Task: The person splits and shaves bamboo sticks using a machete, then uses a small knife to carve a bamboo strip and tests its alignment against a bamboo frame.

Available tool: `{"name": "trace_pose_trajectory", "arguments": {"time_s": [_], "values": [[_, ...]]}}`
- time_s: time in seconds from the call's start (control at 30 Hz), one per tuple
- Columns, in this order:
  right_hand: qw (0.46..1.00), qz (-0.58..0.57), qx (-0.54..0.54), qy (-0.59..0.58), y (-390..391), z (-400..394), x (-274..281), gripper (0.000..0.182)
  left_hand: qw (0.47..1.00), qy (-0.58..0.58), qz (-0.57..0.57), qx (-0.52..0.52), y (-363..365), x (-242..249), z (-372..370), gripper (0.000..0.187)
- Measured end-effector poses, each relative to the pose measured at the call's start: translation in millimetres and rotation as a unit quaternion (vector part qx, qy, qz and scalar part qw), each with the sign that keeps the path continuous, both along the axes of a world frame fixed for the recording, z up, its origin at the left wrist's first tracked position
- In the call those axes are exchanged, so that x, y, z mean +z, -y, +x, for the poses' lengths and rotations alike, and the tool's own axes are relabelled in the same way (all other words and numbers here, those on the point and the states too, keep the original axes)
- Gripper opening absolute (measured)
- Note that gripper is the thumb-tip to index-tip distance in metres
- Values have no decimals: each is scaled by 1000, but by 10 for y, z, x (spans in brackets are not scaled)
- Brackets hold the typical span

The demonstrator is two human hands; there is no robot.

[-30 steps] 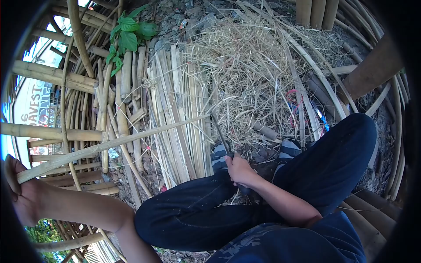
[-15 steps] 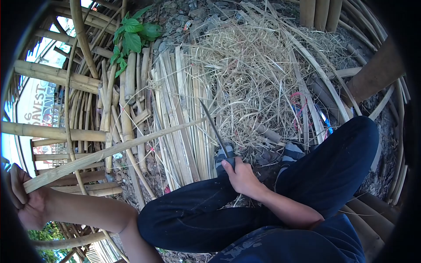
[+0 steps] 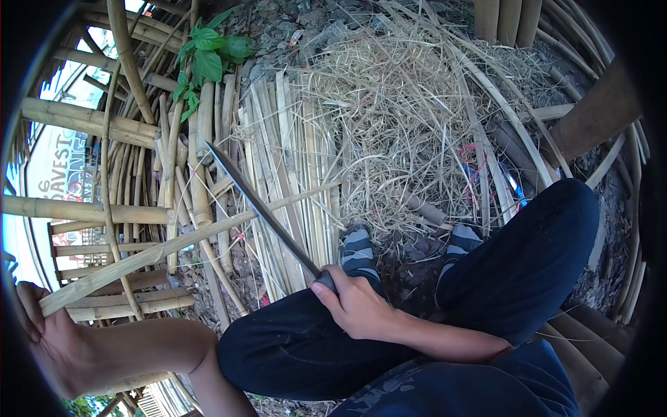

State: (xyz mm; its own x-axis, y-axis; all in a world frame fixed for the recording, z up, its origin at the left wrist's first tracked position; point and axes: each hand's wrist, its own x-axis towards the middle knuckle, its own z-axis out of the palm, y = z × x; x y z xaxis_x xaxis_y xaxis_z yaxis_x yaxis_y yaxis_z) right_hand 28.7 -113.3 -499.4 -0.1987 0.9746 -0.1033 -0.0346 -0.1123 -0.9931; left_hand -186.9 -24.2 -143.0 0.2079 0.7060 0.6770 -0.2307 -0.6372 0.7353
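My left hand [image 3: 52,333], at the far left, grips the near end of a long bamboo strip [image 3: 149,256]. The strip slants up to the right, its thin far end over a bundle of split bamboo slats [image 3: 285,139]. In my right hand [image 3: 358,302] is the dark handle of a long knife [image 3: 260,206], held above my left thigh. Its blade points up and left and crosses the strip in this view, with the tip near the upright bamboo poles. My fingers are wrapped round the handle.
A heap of bamboo shavings [image 3: 396,118] covers the ground ahead of my feet. Bamboo framework [image 3: 90,118] stands at the left, with a green leafy plant [image 3: 208,55] near its top. A thick brown post [image 3: 597,111] rises at the right, and a pink string [image 3: 476,174] lies among the shavings.
My right hand has moved left and toward me, and the knife has swung left so its blade now crosses the strip. My left hand has shifted slightly downward, still holding the strip.
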Motion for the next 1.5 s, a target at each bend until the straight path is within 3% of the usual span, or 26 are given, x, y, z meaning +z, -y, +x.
{"name": "trace_pose_trajectory", "arguments": {"time_s": [0.1, 0.17, 0.23, 0.37, 0.47, 0.5, 0.57, 0.67, 0.73, 0.77, 0.83, 0.9, 0.93, 1.0, 1.03, 1.1, 1.17, 1.23, 1.33, 1.43, 1.5], "values": [[992, -98, -12, 73, -41, -55, -575, 45, 1000, 14, 13, 13, -3, -195, 220, 25], [993, -83, -16, 84, -95, -42, -502, 47, 997, -36, 60, -28, -61, -244, 264, 25], [990, -140, 1, 19, -81, 16, -289, 47, 998, -14, 49, -38, -64, -258, 242, 25], [999, -10, 28, 25, -50, 58, -99, 48, 997, 11, 6, 77, -72, -205, 224, 31], [987, -123, -4, 102, -155, -13, -475, 50, 999, -12, 13, 51, -90, -182, 167, 29], [980, -169, 31, 99, -163, 41, -592, 47, 999, -13, 16, 51, -84, -188, 163, 29], [984, -114, -45, 131, -136, -59, -589, 46, 999, 24, 6, 21, -93, -231, 159, 27], [991, -124, 43, 38, -109, 75, -203, 45, 993, 46, 53, 92, -174, -275, 208, 26], [995, -79, 34, 53, -90, 56, -230, 44, 986, 56, 80, 132, -198, -278, 211, 26], [997, -33, 26, 69, -72, 42, -250, 44, 992, 39, 72, 95, -201, -247, 141, 26], [985, -132, 12, 108, -131, -1, -625, 44, 996, 22, 67, 58, -207, -192, 41, 27], [987, -87, -21, 134, -131, -24, -811, 44, 997, -12, 32, -70, -212, -163, -15, 28], [987, -87, -24, 135, -133, -24, -744, 44, 997, -11, 34, -72, -204, -184, 27, 28], [991, -91, -17, 93, -77, -18, -479, 46, 996, -6, 80, 45, -159, -254, 138, 28], [991, -91, -17, 96, -76, 16, -387, 46, 996, -4, 80, 47, -164, -259, 144, 28], [997, 23, 23, 68, -54, 28, -265, 48, 996, -14, 79, 44, -177, -246, 150, 28], [997, -12, 26, 75, -87, 48, -392, 50, 996, -2, 72, 58, -184, -246, 119, 27], [979, -136, 26, 147, -179, 89, -655, 49, 995, 17, 72, 73, -143, -232, 108, 27], [983, -128, -2, 133, -148, 32, -606, 50, 998, 32, 42, 16, -143, -247, 97, 25], [991, -95, 9, 96, -98, 45, -363, 46, 990, 28, 93, 101, -215, -273, 172, 25], [996, -25, 14, 81, -74, 13, -349, 41, 996, 8, 64, 62, -223, -180, 56, 25]]}}
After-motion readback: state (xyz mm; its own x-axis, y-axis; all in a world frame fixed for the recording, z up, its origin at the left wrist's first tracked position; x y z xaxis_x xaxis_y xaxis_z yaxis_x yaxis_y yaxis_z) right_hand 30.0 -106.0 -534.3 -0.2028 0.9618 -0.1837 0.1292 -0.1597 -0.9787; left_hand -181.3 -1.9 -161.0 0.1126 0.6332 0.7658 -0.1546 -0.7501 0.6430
